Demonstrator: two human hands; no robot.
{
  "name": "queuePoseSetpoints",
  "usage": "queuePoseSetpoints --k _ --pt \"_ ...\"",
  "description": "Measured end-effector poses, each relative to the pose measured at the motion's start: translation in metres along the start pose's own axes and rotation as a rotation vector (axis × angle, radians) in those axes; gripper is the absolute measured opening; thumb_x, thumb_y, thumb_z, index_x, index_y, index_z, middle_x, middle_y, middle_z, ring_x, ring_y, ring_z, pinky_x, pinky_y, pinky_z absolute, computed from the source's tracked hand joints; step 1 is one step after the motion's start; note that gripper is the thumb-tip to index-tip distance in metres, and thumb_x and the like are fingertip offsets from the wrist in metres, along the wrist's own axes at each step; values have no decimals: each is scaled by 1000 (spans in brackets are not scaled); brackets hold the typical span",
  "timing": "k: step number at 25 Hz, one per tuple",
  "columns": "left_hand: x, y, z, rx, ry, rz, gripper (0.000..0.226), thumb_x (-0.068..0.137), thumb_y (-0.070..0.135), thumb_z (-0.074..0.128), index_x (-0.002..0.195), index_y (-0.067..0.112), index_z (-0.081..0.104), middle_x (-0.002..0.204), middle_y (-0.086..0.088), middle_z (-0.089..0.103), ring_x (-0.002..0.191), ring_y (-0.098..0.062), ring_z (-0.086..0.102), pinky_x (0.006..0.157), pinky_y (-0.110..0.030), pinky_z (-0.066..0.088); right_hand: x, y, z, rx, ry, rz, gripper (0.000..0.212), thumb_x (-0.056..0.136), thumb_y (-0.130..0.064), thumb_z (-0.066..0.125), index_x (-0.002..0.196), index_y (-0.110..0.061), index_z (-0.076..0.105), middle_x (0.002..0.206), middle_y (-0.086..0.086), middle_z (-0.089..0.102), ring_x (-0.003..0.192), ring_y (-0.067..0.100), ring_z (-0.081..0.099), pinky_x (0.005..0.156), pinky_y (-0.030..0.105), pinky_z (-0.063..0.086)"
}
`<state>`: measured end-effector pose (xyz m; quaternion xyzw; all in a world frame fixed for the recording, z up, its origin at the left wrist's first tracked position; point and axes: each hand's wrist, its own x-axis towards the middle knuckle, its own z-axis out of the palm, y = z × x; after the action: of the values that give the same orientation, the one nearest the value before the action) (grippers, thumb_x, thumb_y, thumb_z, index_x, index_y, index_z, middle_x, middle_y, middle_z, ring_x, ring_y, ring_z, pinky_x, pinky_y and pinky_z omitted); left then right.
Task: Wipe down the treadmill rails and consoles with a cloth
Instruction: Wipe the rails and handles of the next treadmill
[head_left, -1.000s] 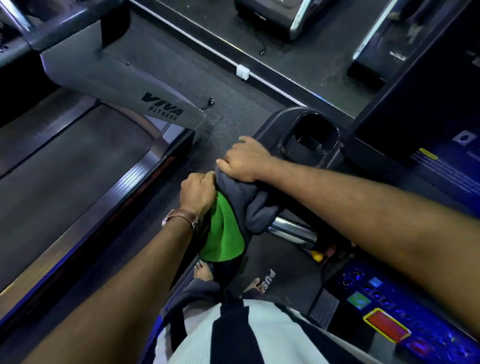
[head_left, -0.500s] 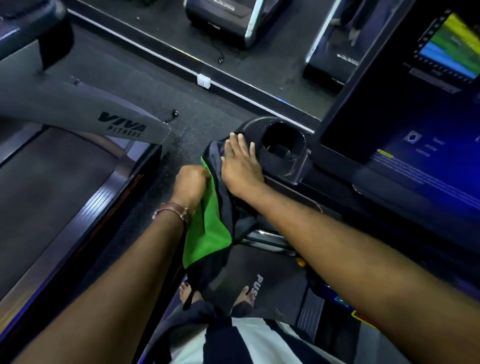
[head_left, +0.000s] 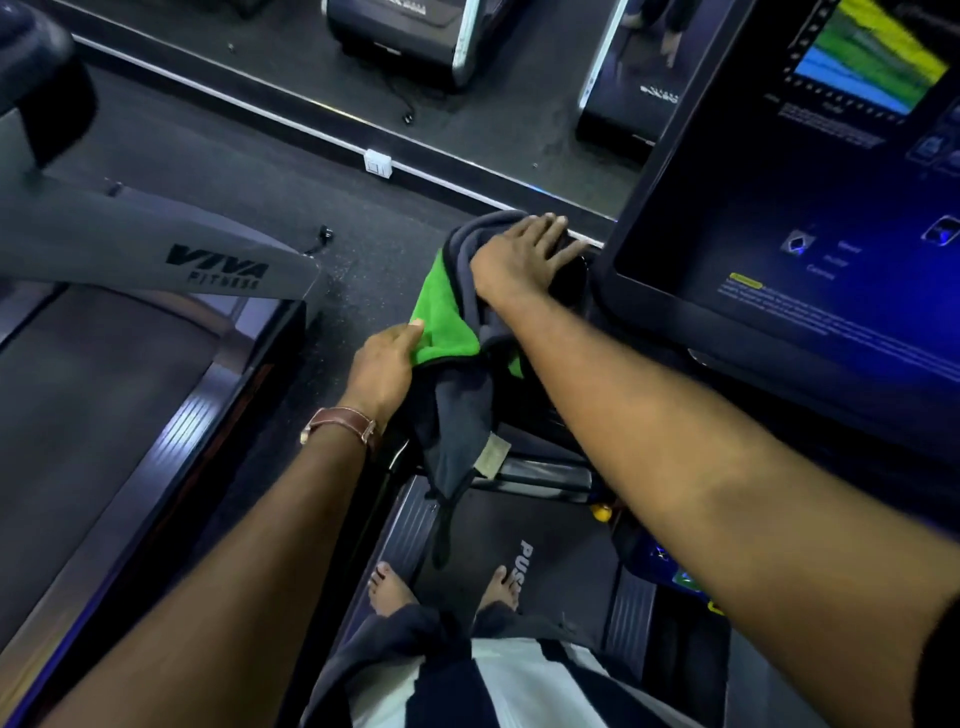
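While the right hand (head_left: 519, 262) presses the cloth (head_left: 447, 327) with straight fingers (head_left: 540, 234) onto the console (head_left: 639, 306) at frame centre, left hand (head_left: 382, 366) gripping its green fold (grey tail hanging).

Dim hall, cool blue cast all over. Brightest thing is the console screen (head_left: 831, 249), glowing blue, its yellow-green graphic at top right smeared by motion blur. Warm light lands on top of the right forearm (head_left: 675, 426). The cloth (head_left: 447, 332) shows vivid green. Pale sheen along the neighbouring treadmill's side rail (head_left: 174, 434). Wide-angle bending curves the white floor strip (head_left: 291, 123); top-left corner is soft.
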<state>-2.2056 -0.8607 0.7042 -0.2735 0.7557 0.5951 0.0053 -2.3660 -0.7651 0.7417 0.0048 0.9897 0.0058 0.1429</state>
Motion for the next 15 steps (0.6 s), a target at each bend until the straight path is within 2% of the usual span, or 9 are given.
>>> queuePoseSetpoints --k 2,4,6,8,10,12,13,15 --pt "2 2 0 242 -41 69 56 79 54 38 100 14 69 105 -13 68 100 -31 59 78 -33 39 -25 -6 27 22 84 -227 63 97 -16 28 152 8 8 161 27 0 149 42 -5 120 55 -2" --pt "5 -1 -2 327 -67 121 57 71 58 35 92 16 67 97 -10 66 96 -32 59 71 -32 35 -54 2 33 58 48 -344 61 99 -12 28 152 9 5 161 26 -3 150 40 -3 123 48 2" --pt "4 -5 -2 254 -69 118 60 66 61 36 92 18 68 97 -5 67 98 -29 60 75 -29 39 -75 28 37 66 51 -348 61 99 -12 30 153 7 7 162 25 1 150 38 5 122 45 7" --pt "0 -5 0 192 -63 134 70 68 65 37 105 15 69 110 -5 68 107 -27 59 89 -25 41 -88 60 41 -87 125 -332 59 98 -16 30 151 7 19 159 27 17 147 37 19 122 47 10" --pt "-3 -2 1 104 -29 103 72 70 71 42 109 17 69 110 -4 69 108 -25 60 98 -34 43 -93 85 37 -285 170 -318 57 102 -28 26 145 7 36 153 28 32 142 37 31 121 52 8" --pt "-6 2 1 94 -17 79 71 73 73 44 113 20 68 113 -3 69 109 -21 61 98 -35 43 -98 91 29 -469 130 -296 54 102 -34 28 133 2 54 143 30 45 135 39 40 120 56 7" --pt "-8 3 2 118 -9 77 70 74 72 44 114 19 68 116 -4 69 111 -20 60 97 -32 42 -103 83 24 -495 119 -316 47 100 -30 33 124 -2 62 134 29 54 128 40 47 118 58 9" --pt "-8 6 3 179 2 90 69 77 71 41 108 16 69 113 -8 69 110 -24 59 93 -34 41 -109 55 20 -363 144 -369 34 93 -18 42 112 -6 68 113 22 68 111 36 60 115 55 22"
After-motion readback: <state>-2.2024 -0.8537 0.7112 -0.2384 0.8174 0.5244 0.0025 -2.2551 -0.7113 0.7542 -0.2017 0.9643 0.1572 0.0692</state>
